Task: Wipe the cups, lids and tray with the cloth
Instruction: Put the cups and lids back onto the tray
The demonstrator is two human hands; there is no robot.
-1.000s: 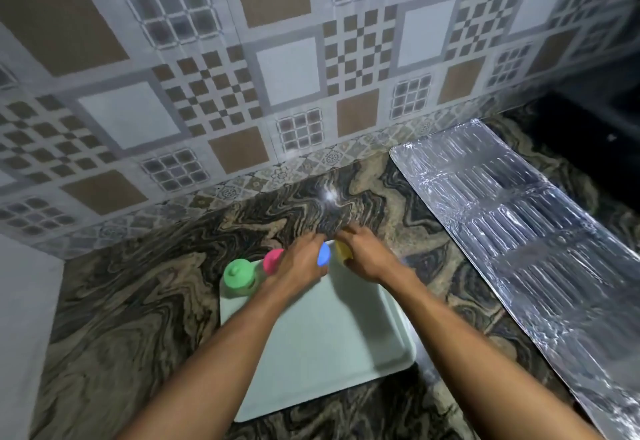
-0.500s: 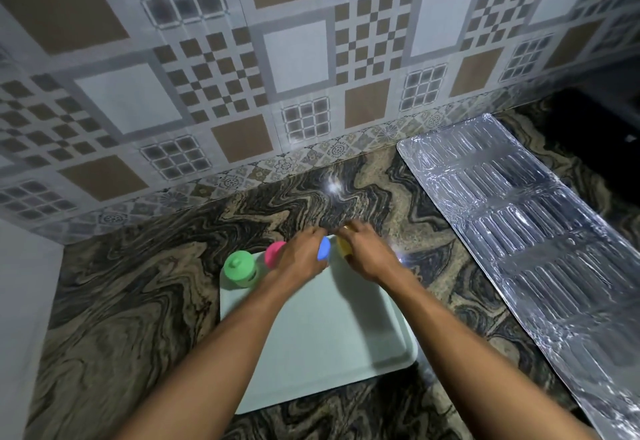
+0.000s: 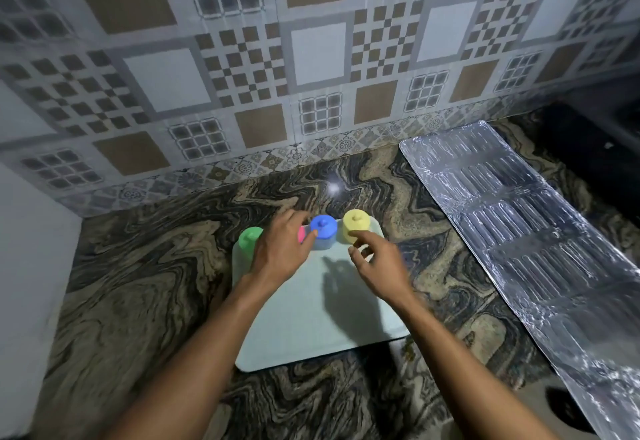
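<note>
Tiled wall [image 3: 311, 59]: runs along the 12 o'clock side of the scene, patterned in brown, white and grey squares.
Countertop [image 3: 138, 284]: dark marbled stone that carries everything else.
Foil sheet [image 3: 536, 249]: a long crinkled silver strip lying flat at 3 o'clock from the tray, apart from it.
Tray [image 3: 304, 329]: pale green, rectangular, flat on the countertop at centre; it holds four lidded cups in one row along its 12 o'clock edge.
Left hand [image 3: 280, 252]: reaches in from 7 o'clock and is curled over the pink cup, grasping it, with the thumb tip against the blue cup's side.
Right hand [image 3: 379, 265]: reaches in from 5 o'clock with loosely bent fingers and holds nothing; the forefinger tip sits at the yellow cup's 6 o'clock side.
Green cup [image 3: 250, 242]: at the tray's 11 o'clock corner, lid on, contents hidden.
Yellow cup [image 3: 356, 226]: at the 1 o'clock corner, knobbed lid on, contents hidden.
Blue cup [image 3: 323, 232]: just beside the yellow one on its 9 o'clock side, knobbed lid on.
Pink cup [image 3: 301, 234]: between green and blue, only a sliver showing under the left hand.
Change: half a second ago both hands met over the blue and yellow cups; now the right hand has drawn back toward 6 o'clock, those two cups show in full, and the left hand covers the pink cup instead.
</note>
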